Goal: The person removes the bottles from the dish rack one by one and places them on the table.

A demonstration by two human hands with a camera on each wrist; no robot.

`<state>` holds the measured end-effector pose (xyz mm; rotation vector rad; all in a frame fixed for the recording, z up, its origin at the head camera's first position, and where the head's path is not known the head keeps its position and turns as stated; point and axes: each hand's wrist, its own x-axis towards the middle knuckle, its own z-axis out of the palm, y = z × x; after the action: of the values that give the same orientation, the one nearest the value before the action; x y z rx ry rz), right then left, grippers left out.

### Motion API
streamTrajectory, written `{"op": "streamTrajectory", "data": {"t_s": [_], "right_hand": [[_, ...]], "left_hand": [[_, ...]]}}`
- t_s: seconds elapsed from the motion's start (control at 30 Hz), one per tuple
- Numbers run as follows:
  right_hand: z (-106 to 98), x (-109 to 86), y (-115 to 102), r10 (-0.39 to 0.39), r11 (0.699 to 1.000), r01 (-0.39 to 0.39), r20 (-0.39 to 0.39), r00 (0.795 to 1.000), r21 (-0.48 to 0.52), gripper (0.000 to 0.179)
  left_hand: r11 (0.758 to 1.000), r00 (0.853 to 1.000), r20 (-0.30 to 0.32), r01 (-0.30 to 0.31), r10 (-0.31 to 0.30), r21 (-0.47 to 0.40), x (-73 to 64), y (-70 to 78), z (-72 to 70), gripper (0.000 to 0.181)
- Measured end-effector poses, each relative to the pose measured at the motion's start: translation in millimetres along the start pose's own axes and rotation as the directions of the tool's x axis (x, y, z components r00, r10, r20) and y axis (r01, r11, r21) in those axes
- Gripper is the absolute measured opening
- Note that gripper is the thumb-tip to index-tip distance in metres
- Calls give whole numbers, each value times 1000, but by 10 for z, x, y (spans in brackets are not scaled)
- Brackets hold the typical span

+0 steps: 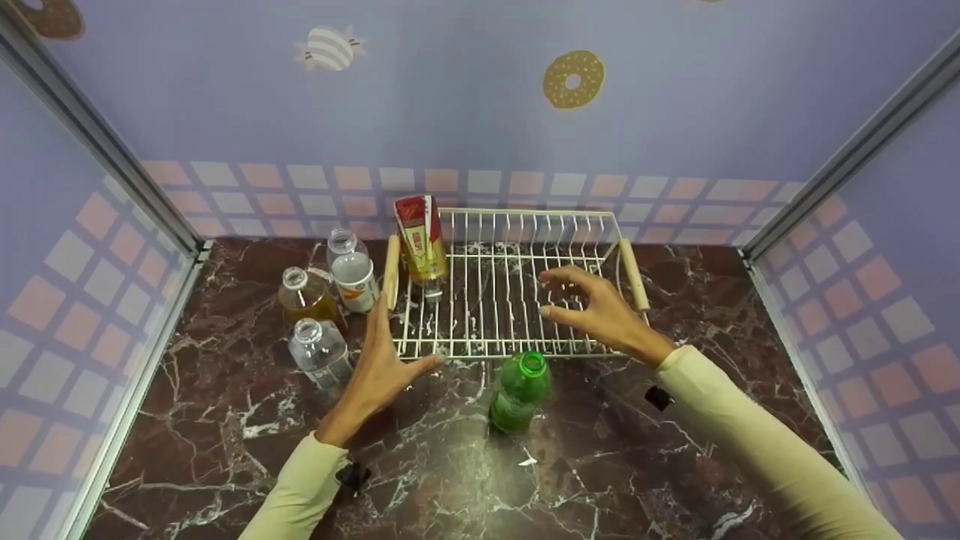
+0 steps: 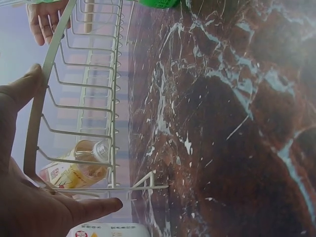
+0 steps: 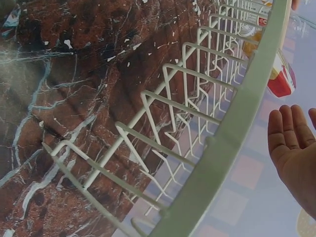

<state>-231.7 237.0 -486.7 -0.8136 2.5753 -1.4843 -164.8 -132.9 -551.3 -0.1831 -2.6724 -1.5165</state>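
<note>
A white wire dish rack [image 1: 517, 343] with wooden handles stands on the marble-patterned surface. In its left end a bottle with a red and yellow label [image 1: 421, 238] leans neck down. My left hand [image 1: 377, 369] is at the rack's front left corner, with its thumb by the front rim [image 2: 35, 118] and its fingers along the left side. Over the right part of the rack hovers my right hand [image 1: 596, 307], fingers gently bent and apart, with nothing in it. A green bottle [image 1: 517, 394] stands upright in front of the rack, between my two hands.
Left of the rack stand a clear bottle with a white and orange label [image 1: 354, 279], a bottle of amber liquid [image 1: 306, 300] and another clear bottle [image 1: 321, 356]. A patterned wall [image 1: 465, 112] rises behind the rack, with side walls on both sides.
</note>
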Motion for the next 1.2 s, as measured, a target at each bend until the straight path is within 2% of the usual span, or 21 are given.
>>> {"op": "streamTrajectory", "data": {"t_s": [0.37,0.53,0.67,0.83,0.97,1.2], "right_hand": [[-6,231,-105,8,999,-6,57,998,-35,61],[-18,365,-143,41,999,-38,98,994,-36,68],[-9,495,-158,63,996,-53,131,989,-77,72],[-1,667,-172,74,992,-57,158,985,-111,72],[14,789,-152,69,994,-53,168,983,-98,74],[131,984,-96,84,993,-64,224,971,-96,74]], "left_hand": [[997,999,-36,26,-29,-68,-11,-9,39,139],[994,999,-34,29,-33,-109,-11,-16,51,139],[991,999,-37,27,-32,-131,-14,-25,60,139],[989,999,-39,27,-33,-145,-8,-5,71,139],[988,999,-24,37,-41,-147,2,3,88,139],[988,997,-32,67,-72,-139,-38,-8,67,142]]}}
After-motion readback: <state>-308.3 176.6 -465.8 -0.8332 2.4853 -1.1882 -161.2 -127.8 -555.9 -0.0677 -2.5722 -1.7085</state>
